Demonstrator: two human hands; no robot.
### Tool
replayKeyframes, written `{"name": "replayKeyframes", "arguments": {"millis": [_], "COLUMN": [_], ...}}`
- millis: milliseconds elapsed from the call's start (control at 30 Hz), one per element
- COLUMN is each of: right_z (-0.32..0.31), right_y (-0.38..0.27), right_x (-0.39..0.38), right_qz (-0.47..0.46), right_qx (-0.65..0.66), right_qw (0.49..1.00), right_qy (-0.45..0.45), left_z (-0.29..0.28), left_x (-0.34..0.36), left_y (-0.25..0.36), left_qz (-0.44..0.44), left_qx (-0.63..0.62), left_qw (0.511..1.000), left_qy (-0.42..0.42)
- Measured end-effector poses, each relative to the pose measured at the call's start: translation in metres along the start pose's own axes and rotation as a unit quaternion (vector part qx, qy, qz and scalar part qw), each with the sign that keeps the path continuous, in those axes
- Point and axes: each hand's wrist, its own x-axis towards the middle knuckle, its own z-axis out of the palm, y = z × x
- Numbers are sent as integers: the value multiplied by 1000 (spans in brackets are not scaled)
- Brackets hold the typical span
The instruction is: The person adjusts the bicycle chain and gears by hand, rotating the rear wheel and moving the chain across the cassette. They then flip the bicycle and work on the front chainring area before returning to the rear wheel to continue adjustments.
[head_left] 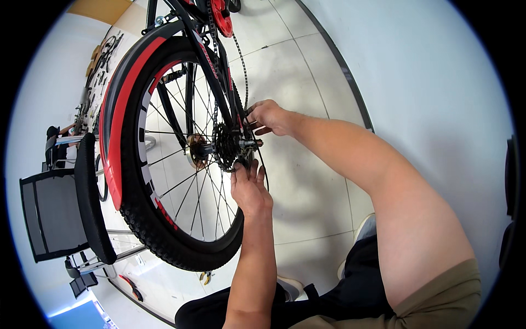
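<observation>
1. Landmark: sprocket stack point(224, 147) on the rear wheel. Directions below are as seen in the view.
2. Left hand point(251, 191): just below and slightly right of the stack, forearm rising from the lower edge. Thumb and fingers are bent upward around the stack's lower right edge. Cannot tell whether this grip is closed on a part or only touching.
3. Right hand point(273, 117): above and right of the stack, arm reaching in from the right. Fingers are curled toward the frame; cannot tell what, if anything, this grip holds.
4. Key relation: axle end point(253, 143) projects right from the stack, its long axis roughly crosswise, between the two hands. The left fingertips lie nearer the stack's lower edge; the right hand sits higher and farther out.
5. Black cable point(264, 164): curves down, right of the stack, beside the left fingers.
6. Chain point(245, 74): one run hangs above the stack toward the right fingers; its lower end is lost there.
7. Wheel tyre point(164, 253): curves around the stack to the left and below.
8. Unclear: small metal parts below-right of the stack, masked by left fingers. Red chainring point(222, 21), well above the stack, is cut by the top edge.
</observation>
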Motion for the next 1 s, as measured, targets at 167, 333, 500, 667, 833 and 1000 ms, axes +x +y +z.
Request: {"name": "replayKeyframes", "arguments": {"millis": [167, 333, 500, 667, 833, 1000], "right_z": [7, 5, 6, 7, 15, 10], "right_y": [15, 16, 17, 20, 16, 19], "right_x": [-2, -5, -11, -13, -20, -15], "right_qz": [43, 72, 86, 101, 105, 115], "right_qx": [-43, -59, -81, -90, -106, -116], "right_qw": [998, 996, 993, 991, 989, 987], "right_qy": [0, -3, -2, -3, -2, 2], "left_z": [-3, 2, -6, -12, -13, -12], "left_x": [2, -3, -3, -3, -7, -10], "left_y": [-1, -4, -11, -21, -18, -19], "left_qz": [-17, -42, -76, -86, -49, -44], "left_qx": [0, -52, -93, -99, -90, -101], "left_qw": [1000, 998, 993, 991, 994, 994], "left_qy": [-10, 12, 15, 41, 29, 9]}}
